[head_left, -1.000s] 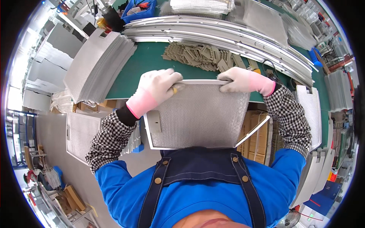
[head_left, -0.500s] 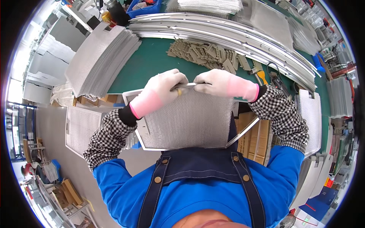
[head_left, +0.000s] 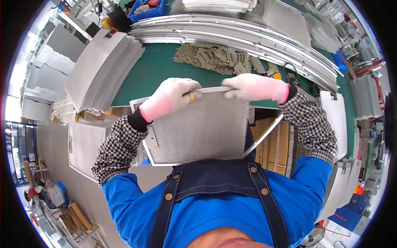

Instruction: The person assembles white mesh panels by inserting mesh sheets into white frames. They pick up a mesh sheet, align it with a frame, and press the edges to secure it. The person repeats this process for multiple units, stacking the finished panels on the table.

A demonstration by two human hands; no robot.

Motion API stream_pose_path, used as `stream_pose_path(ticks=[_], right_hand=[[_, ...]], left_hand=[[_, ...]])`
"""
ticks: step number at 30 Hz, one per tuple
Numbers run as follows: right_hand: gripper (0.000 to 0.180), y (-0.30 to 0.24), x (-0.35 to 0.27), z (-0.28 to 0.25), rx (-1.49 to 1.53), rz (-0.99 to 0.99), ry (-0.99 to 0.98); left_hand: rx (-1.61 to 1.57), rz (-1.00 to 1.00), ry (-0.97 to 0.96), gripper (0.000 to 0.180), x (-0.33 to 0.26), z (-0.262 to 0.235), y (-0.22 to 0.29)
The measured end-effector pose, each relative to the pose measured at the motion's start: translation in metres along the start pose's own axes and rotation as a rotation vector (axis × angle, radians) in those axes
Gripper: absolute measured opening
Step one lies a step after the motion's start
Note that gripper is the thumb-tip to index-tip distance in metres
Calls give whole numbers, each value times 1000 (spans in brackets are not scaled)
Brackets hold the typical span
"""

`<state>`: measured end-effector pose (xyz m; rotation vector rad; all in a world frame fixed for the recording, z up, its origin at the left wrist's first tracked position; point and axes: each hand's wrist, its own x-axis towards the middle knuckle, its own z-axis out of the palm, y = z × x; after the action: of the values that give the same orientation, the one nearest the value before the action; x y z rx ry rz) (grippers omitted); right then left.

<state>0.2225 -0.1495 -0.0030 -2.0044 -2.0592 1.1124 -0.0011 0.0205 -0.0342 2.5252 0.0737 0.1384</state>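
Note:
A silvery mesh panel [head_left: 198,128] leans between the green table's front edge and my apron. A thin white metal frame runs along its top, left and bottom edges. My left hand [head_left: 175,97], in a white and pink glove, is closed over the panel's top edge, left of the middle. Farther right, my right hand [head_left: 252,87] pinches the same top edge, its fingertips partly hidden. From the panel's lower right corner a loose end of the frame strip [head_left: 264,134] slants up and outward, apart from the mesh. A pale plate [head_left: 151,138] shows at the panel's left side.
Small beige flat pieces [head_left: 211,58] lie heaped on the green table [head_left: 153,62]. Behind them are long metal strips [head_left: 231,35]. Mesh panels [head_left: 97,70] are stacked at the left, another mesh panel [head_left: 333,120] stands at the right. Cardboard boxes [head_left: 275,149] sit below the table.
My right hand has slid right along the panel's top edge, widening the gap between my hands. My left hand stays on the edge. The whole view has shifted slightly.

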Motion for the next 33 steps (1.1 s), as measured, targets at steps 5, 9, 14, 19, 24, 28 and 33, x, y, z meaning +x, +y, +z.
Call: stream_pose_path(ticks=[5,9,14,19,24,28,33], right_hand=[[48,44,-32,22,115,138,82],[47,67,-44,44,163,103,216],[42,73,-69,65,266,110,339],[39,68,-77,70,346,40,384],[32,62,-67,62,304,121,257],[28,51,-48,66,-4,82,396],[27,46,-35,69,-279,-226,647]], left_hand=[[174,128,72,17,15,28,-20],[201,314,260,16,52,67,-25],[187,333,224,15,85,97,-9],[-6,327,121,38,97,97,34],[-210,147,-83,69,92,76,44],[-47,172,-80,72,77,69,43],[-38,5,-67,71,52,52,51]])
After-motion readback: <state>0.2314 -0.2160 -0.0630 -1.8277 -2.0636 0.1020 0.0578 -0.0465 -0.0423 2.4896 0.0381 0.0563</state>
